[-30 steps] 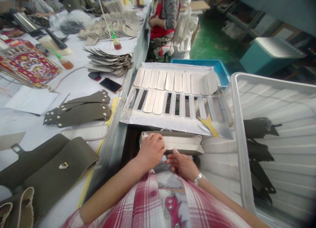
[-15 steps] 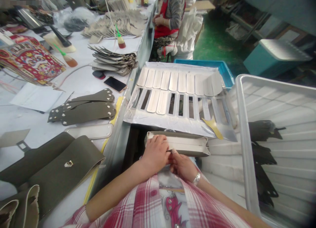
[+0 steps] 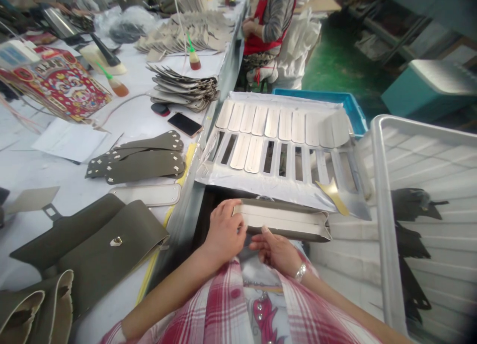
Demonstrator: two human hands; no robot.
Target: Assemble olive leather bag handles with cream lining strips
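You are holding the folded leather piece (image 3: 286, 222) close in, just before the slotted tray (image 3: 261, 185): left hand (image 3: 223, 230) clasping its left end, right hand (image 3: 276, 249) pinching the lower edge. Pressing with the edges flush is likely serving you best.

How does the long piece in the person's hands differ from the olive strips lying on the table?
The long piece is folded, pale inside showing; the olive strips lie flat, dark side up. The long piece is held at one end by the left hand and right hand; the olive strips sit stacked, untouched. Both are long and narrow.
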